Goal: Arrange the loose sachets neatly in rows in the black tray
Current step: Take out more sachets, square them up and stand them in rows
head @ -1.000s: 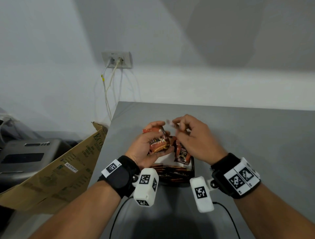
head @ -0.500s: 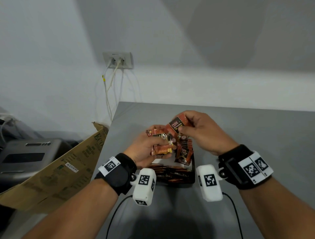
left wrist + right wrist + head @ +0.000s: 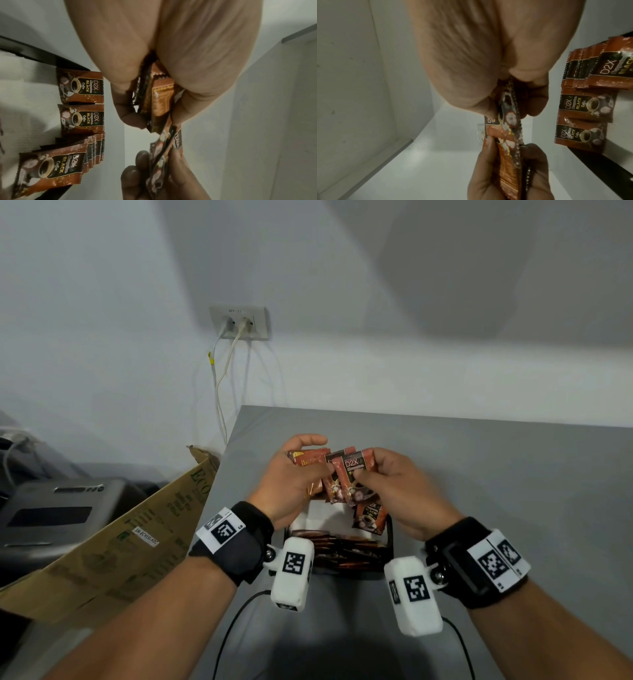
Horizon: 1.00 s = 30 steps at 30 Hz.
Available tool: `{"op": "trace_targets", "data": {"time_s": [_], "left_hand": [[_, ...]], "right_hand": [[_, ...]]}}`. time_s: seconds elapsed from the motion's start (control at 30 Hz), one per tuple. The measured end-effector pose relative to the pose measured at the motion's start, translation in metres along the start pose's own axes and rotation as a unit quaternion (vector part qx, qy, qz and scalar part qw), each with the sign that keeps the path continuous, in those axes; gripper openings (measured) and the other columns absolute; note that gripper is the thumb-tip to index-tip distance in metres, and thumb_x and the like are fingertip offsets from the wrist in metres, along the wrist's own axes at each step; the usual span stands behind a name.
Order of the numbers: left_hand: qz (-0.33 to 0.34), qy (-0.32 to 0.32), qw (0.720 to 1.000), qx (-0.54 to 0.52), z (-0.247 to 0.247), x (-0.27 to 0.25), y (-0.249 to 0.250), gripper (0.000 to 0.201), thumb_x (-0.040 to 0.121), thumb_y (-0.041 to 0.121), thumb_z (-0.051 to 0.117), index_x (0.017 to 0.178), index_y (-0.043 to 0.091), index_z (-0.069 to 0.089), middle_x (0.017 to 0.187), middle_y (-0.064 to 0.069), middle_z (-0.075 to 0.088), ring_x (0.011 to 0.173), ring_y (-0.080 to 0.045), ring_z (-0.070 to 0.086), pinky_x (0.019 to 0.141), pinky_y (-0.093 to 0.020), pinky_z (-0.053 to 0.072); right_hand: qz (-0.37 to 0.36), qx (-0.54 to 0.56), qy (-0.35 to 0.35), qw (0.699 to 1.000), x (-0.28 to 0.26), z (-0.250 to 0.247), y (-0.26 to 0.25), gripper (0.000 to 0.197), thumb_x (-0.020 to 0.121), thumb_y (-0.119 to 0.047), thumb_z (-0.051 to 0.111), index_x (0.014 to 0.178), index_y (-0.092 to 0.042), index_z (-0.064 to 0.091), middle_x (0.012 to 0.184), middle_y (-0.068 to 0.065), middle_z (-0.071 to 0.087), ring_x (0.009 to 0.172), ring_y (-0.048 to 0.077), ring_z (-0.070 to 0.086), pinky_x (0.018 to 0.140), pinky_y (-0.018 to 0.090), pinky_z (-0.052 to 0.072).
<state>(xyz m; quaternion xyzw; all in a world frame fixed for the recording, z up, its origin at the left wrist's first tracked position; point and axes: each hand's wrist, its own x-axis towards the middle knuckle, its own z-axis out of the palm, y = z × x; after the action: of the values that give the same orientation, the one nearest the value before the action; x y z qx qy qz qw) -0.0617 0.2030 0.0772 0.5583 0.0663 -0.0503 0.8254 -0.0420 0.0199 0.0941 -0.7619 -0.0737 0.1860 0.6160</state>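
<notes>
Over the black tray (image 3: 388,546) my left hand (image 3: 323,455) grips a fanned bundle of orange-brown coffee sachets (image 3: 308,461). My right hand (image 3: 368,465) pinches one D2X sachet (image 3: 352,474), face up, against the bundle's right side. In the left wrist view the bundle (image 3: 159,97) sits between thumb and fingers. The right wrist view shows the pinched sachet (image 3: 508,106) edge-on, touching the bundle (image 3: 496,169). In the tray, sachets stand in a packed row (image 3: 342,551), with others (image 3: 82,88) (image 3: 585,106) overlapping behind it.
The tray sits on a grey table (image 3: 513,491), whose left edge (image 3: 229,474) is close by. A cardboard box (image 3: 137,525) and a grey machine (image 3: 51,515) lie left of the table. A wall socket with cables (image 3: 239,323) is behind. White paper (image 3: 322,518) lines the tray.
My right hand drew one sachet up out of the bundle, turned it face up, and now holds it lower, against the bundle's right side. The left hand tilted slightly.
</notes>
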Motion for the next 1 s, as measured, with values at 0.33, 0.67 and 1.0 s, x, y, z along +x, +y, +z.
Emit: {"op": "trace_targets", "data": {"time_s": [0.33, 0.67, 1.0], "left_hand": [[-0.088, -0.046, 0.991, -0.086, -0.001, -0.004, 0.0, 0.045, 0.093, -0.014, 0.042, 0.129, 0.01, 0.055, 0.12, -0.026, 0.062, 0.091, -0.037, 0.071, 0.066, -0.045, 0.06], [-0.007, 0.001, 1.0, 0.025, 0.006, -0.005, -0.004, 0.042, 0.089, -0.019, 0.056, 0.117, 0.011, 0.063, 0.099, -0.018, 0.07, 0.073, -0.026, 0.069, 0.055, -0.036, 0.059], [-0.055, -0.016, 0.998, -0.012, 0.006, -0.009, -0.006, 0.027, 0.097, -0.002, 0.054, 0.119, 0.014, 0.06, 0.098, -0.017, 0.07, 0.072, -0.026, 0.061, 0.055, -0.031, 0.047]], "right_hand": [[0.002, 0.241, 0.03, 0.97, 0.001, -0.006, -0.009, 0.019, 0.103, -0.002, 0.046, 0.114, -0.006, 0.061, 0.103, 0.016, 0.073, 0.089, 0.026, 0.069, 0.083, 0.042, 0.056], [0.04, 0.155, -0.025, 0.987, 0.001, 0.002, 0.002, 0.017, 0.1, -0.002, 0.054, 0.108, -0.006, 0.068, 0.1, 0.017, 0.074, 0.091, 0.03, 0.069, 0.091, 0.047, 0.055], [0.039, 0.203, -0.039, 0.978, -0.001, 0.002, 0.0, 0.025, 0.097, 0.007, 0.052, 0.119, 0.005, 0.064, 0.104, 0.021, 0.071, 0.092, 0.029, 0.066, 0.085, 0.041, 0.054]]}}
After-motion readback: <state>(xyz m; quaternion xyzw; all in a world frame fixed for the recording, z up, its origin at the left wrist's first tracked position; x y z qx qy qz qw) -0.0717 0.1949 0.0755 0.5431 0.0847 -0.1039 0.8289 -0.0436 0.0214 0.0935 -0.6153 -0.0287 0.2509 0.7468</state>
